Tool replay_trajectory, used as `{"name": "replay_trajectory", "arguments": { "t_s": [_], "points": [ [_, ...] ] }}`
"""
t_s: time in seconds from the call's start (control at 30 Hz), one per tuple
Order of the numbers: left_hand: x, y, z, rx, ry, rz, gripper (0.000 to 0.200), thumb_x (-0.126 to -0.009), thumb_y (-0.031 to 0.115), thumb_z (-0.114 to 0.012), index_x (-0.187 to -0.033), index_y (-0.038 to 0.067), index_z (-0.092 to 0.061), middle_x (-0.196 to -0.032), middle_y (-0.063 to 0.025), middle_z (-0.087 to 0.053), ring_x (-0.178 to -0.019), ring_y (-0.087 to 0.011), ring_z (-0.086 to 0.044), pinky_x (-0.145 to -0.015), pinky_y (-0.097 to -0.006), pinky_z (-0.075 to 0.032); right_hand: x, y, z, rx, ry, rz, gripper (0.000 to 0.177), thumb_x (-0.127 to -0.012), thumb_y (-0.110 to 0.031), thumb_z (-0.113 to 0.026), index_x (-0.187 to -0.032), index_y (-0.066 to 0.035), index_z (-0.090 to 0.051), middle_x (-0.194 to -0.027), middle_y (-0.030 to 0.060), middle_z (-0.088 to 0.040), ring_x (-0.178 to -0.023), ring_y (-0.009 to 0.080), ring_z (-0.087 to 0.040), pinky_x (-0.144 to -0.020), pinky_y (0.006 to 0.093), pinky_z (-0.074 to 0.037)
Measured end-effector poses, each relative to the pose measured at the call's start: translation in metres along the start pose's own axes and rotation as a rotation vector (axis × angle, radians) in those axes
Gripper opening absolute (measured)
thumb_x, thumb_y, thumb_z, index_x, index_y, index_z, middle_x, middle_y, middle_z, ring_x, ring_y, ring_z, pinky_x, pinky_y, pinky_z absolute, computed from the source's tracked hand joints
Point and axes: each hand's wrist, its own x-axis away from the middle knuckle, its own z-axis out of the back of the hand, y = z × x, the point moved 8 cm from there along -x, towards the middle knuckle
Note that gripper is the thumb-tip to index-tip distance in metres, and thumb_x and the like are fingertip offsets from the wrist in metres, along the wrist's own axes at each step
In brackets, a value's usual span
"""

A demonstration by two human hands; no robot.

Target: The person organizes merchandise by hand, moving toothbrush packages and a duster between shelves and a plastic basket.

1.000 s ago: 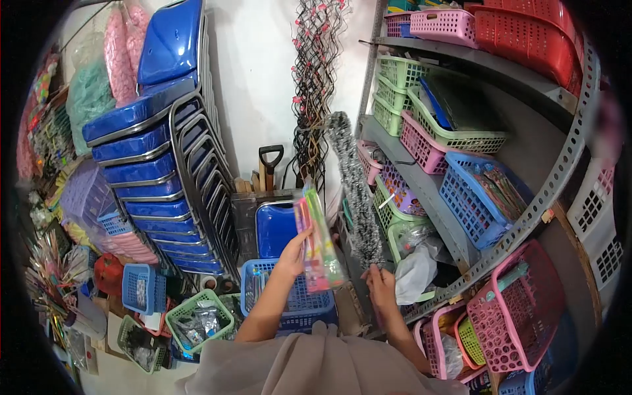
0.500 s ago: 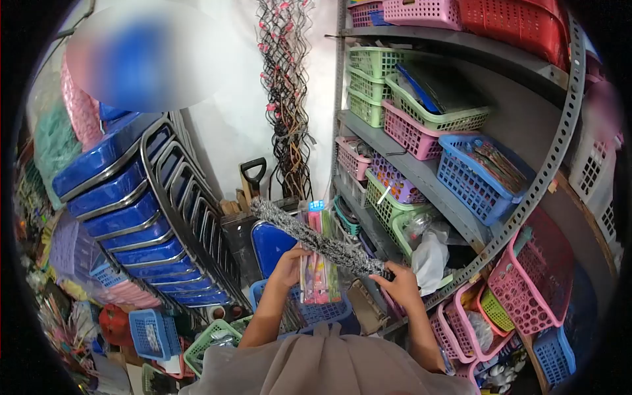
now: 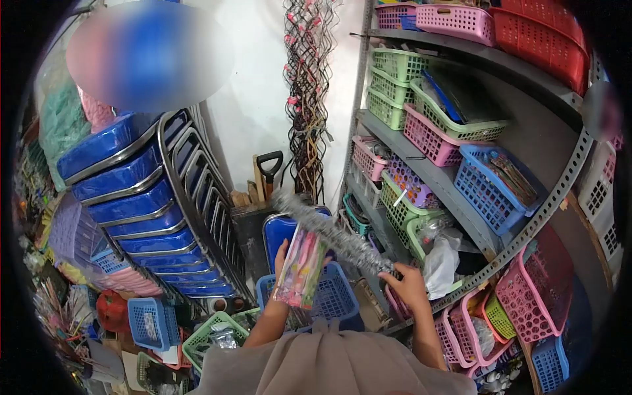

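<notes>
My left hand is closed on a flat clear plastic packet with pink, yellow and green contents; the packet hides part of the fingers. My right hand grips the lower end of a long, fuzzy grey-and-black duster. The duster slants up and left, blurred by motion, and passes across the packet's upper right corner. Under both hands a blue plastic basket stands low, partly covered by the packet.
A tall stack of blue-seated metal chairs stands left. Grey metal shelving with plastic baskets runs along the right. Pink baskets sit low right, a green basket low left. Dark wavy twigs hang against the wall.
The packet has tilted and moved slightly down and left, clear of most of the duster. The duster has shifted right and is now blurred. The whole view has swung a little left.
</notes>
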Motion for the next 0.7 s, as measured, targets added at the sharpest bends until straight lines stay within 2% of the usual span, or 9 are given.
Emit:
{"name": "replay_trajectory", "arguments": {
  "t_s": [0.07,0.2,0.23,0.4,0.47,0.5,0.57,0.67,0.7],
  "points": [
    [0.009,-0.001,-0.02,0.003,-0.116,0.035,0.069,-0.091,0.052,-0.044,-0.137,0.0,-0.041,-0.135,-0.0212,-0.047,-0.119,-0.0391,-0.05,-0.105,-0.0532,-0.034,-0.001,0.002,0.007,0.043,0.17,0.013,0.051,-0.072,-0.044,-0.077,-0.082,0.004,-0.062,-0.072,0.0218,-0.06,-0.068,0.041,-0.058,-0.058,0.0418,-0.045],
    [-0.005,0.012,0.026,0.06,-0.185,0.057,0.065,-0.09,0.047,-0.046,-0.135,-0.001,-0.044,-0.133,-0.0207,-0.05,-0.117,-0.0368,-0.053,-0.108,-0.0527,-0.032,0.005,-0.012,-0.002,-0.033,0.014,0.12,0.047,-0.075,-0.039,-0.077,-0.079,0.005,-0.062,-0.071,0.0228,-0.06,-0.069,0.0422,-0.059,-0.059,0.0422,-0.045],
    [-0.008,0.012,0.032,0.131,-0.251,0.074,0.063,-0.09,0.045,-0.047,-0.133,-0.001,-0.046,-0.131,-0.0207,-0.052,-0.116,-0.0361,-0.054,-0.108,-0.0515,-0.032,0.004,-0.007,-0.006,-0.08,-0.006,0.17,0.045,-0.076,-0.037,-0.076,-0.079,0.005,-0.061,-0.068,0.0229,-0.057,-0.061,0.0417,-0.052,-0.057,0.0408,-0.043],
    [0.0,-0.003,0.007,0.079,-0.026,0.026,0.056,-0.087,0.041,-0.051,-0.125,0.0,-0.053,-0.123,-0.0209,-0.057,-0.11,-0.0346,-0.057,-0.103,-0.049,-0.039,0.007,0.015,-0.007,-0.1,-0.014,-0.006,0.044,-0.076,-0.034,-0.077,-0.079,0.005,-0.059,-0.063,0.021,-0.051,-0.056,0.0322,-0.035,-0.053,0.0375,-0.039],
    [0.004,-0.008,-0.022,0.289,-0.315,0.233,0.059,-0.088,0.042,-0.051,-0.129,0.0,-0.05,-0.127,-0.0219,-0.055,-0.113,-0.0352,-0.056,-0.103,-0.0511,-0.038,0.012,0.017,-0.004,-0.11,-0.002,0.009,0.043,-0.077,-0.033,-0.077,-0.078,0.006,-0.058,-0.06,0.0196,-0.048,-0.055,0.0275,-0.032,-0.052,0.0362,-0.038],
    [0.004,-0.015,-0.023,0.291,-0.311,0.231,0.059,-0.088,0.042,-0.051,-0.129,0.0,-0.05,-0.127,-0.0219,-0.055,-0.113,-0.0352,-0.056,-0.103,-0.0511,-0.038,0.016,0.015,-0.009,-0.164,-0.099,0.048,0.043,-0.078,-0.032,-0.076,-0.076,0.006,-0.056,-0.059,0.0177,-0.044,-0.055,0.0234,-0.032,-0.052,0.0351,-0.037],
    [0.005,-0.018,-0.031,-0.062,-0.117,-0.017,0.056,-0.088,0.042,-0.049,-0.125,-0.001,-0.053,-0.122,-0.0215,-0.058,-0.107,-0.0355,-0.059,-0.099,-0.0498,-0.042,0.02,0.016,-0.015,-0.269,-0.235,0.048,0.043,-0.079,-0.031,-0.076,-0.074,0.005,-0.054,-0.057,0.0123,-0.037,-0.057,0.0137,-0.032,-0.052,0.0317,-0.035],
    [0.002,-0.018,-0.028,0.248,-0.244,0.196,0.058,-0.09,0.044,-0.048,-0.125,-0.001,-0.053,-0.122,-0.0221,-0.058,-0.106,-0.0373,-0.059,-0.098,-0.0498,-0.043,0.016,0.032,-0.005,-0.222,-0.098,-0.102,0.043,-0.078,-0.03,-0.077,-0.074,0.005,-0.053,-0.058,0.011,-0.037,-0.058,0.0127,-0.032,-0.051,0.0317,-0.034],
    [0.0,-0.022,-0.01,0.052,-0.011,0.04,0.056,-0.091,0.044,-0.046,-0.124,-0.001,-0.053,-0.121,-0.0219,-0.058,-0.107,-0.0374,-0.058,-0.098,-0.0488,-0.043,0.015,0.039,-0.01,-0.263,-0.056,-0.111,0.044,-0.078,-0.03,-0.077,-0.072,0.005,-0.051,-0.058,0.0101,-0.035,-0.058,0.0118,-0.031,-0.051,0.0323,-0.032]
  ]
}}
